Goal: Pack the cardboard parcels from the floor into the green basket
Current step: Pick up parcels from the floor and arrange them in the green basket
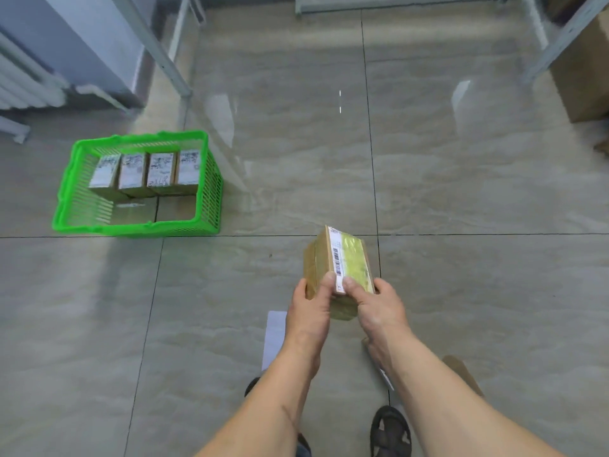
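Both hands hold one taped cardboard parcel (342,258) with a barcode label above the floor, in the lower middle of the view. My left hand (313,308) grips its left side, thumb on top. My right hand (375,308) grips its right side, thumb on the label. The green basket (211,192) stands on the floor to the upper left, well apart from my hands. Inside it, several labelled parcels (146,171) stand in a row along the far wall, and flat parcels lie on its bottom in front of them.
A white sheet (275,338) lies on the floor under my left forearm. More cardboard parcels (461,371) lie partly hidden behind my right arm. Metal rack legs (164,61) and a radiator (23,80) stand upper left, a large cardboard box (583,80) at right. My sandalled foot (390,430) shows below.
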